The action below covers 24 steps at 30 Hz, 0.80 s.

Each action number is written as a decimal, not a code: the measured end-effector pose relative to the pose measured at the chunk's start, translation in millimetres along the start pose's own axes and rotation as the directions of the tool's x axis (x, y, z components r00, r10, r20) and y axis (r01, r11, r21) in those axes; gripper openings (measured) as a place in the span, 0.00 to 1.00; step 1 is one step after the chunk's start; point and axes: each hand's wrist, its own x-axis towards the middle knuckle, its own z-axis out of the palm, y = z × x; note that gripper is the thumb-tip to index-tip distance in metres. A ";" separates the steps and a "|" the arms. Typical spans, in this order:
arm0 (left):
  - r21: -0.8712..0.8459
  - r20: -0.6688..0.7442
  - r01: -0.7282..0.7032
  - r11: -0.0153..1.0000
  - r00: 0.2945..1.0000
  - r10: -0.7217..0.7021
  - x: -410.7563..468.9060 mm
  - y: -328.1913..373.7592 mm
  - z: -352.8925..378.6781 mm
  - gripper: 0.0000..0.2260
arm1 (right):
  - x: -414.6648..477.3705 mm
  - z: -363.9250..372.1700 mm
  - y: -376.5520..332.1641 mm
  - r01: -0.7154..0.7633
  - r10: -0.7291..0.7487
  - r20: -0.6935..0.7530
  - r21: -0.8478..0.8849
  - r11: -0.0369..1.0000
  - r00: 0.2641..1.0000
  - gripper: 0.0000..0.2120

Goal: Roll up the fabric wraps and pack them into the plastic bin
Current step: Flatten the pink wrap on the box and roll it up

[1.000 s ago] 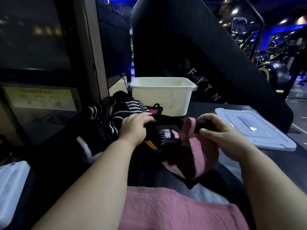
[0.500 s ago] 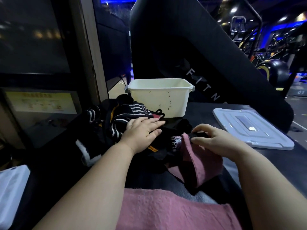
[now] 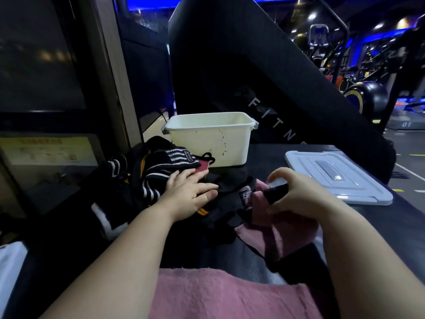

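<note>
Fabric wraps [image 3: 156, 171] lie in a limp heap under the left hand [image 3: 190, 194], whose straight fingers press flat on them. The right hand [image 3: 299, 199] pinches the pink wrap [image 3: 287, 233] by its dark end. Soft and light, it droops below those fingers and probably rolls best from there. The plastic bin [image 3: 207, 143] stands beyond the fingertips.

pink wrap [image 3: 287, 231], black end in grip [image 3: 299, 194]. left of grip: black wraps [image 3: 165, 162], white stripes. beyond: cream bin [image 3: 207, 143], dark specks. right: white lid [image 3: 308, 163].
</note>
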 end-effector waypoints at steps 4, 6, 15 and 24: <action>-0.152 0.111 -0.069 0.986 0.990 0.086 -10.3 6.7 -11.6 0.26 | 0.4 -0.9 0.5 -0.008 0.008 0.020 -0.022 1.000 1.000 0.27; -0.069 0.159 -0.090 0.994 0.982 0.100 -11.4 10.5 -8.8 0.24 | 0.7 0.0 0.0 -0.009 0.010 0.023 -0.019 1.000 1.000 0.25; -0.033 -0.043 0.020 0.999 0.999 -0.021 -6.5 9.7 4.0 0.16 | 3.4 3.2 2.7 0.047 -0.047 -0.001 0.012 0.999 0.999 0.22; 0.044 -0.223 0.129 0.991 0.968 -0.116 12.0 11.1 16.5 0.11 | 5.8 13.5 -3.1 0.122 -0.118 -0.041 0.121 0.985 0.992 0.20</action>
